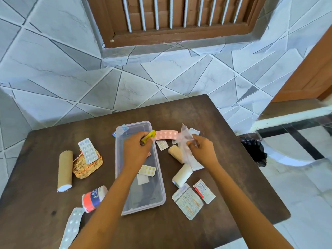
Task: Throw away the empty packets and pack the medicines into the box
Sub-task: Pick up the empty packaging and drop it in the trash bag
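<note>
A clear plastic box (159, 200) stands in the middle of the dark table (215, 230). Inside it lie a yellow pill strip (147, 170) and a small white packet (142, 179). My left hand (137, 150) hovers over the box's far end, shut on a small yellow packet (150, 136). My right hand (202, 149), to the right of the box, grips a crumpled clear wrapper (185, 141). A pink blister strip (166, 135) lies behind the two hands.
Left of the box lie a brown bandage roll (65, 170), a gold foil packet (86, 165), a silver blister (88, 150), an adhesive tape roll (93, 197) and another blister (71, 228). On the right are white rolls (181, 174) and flat sachets (187, 200). A black bin bag (254, 150) sits past the table's right edge.
</note>
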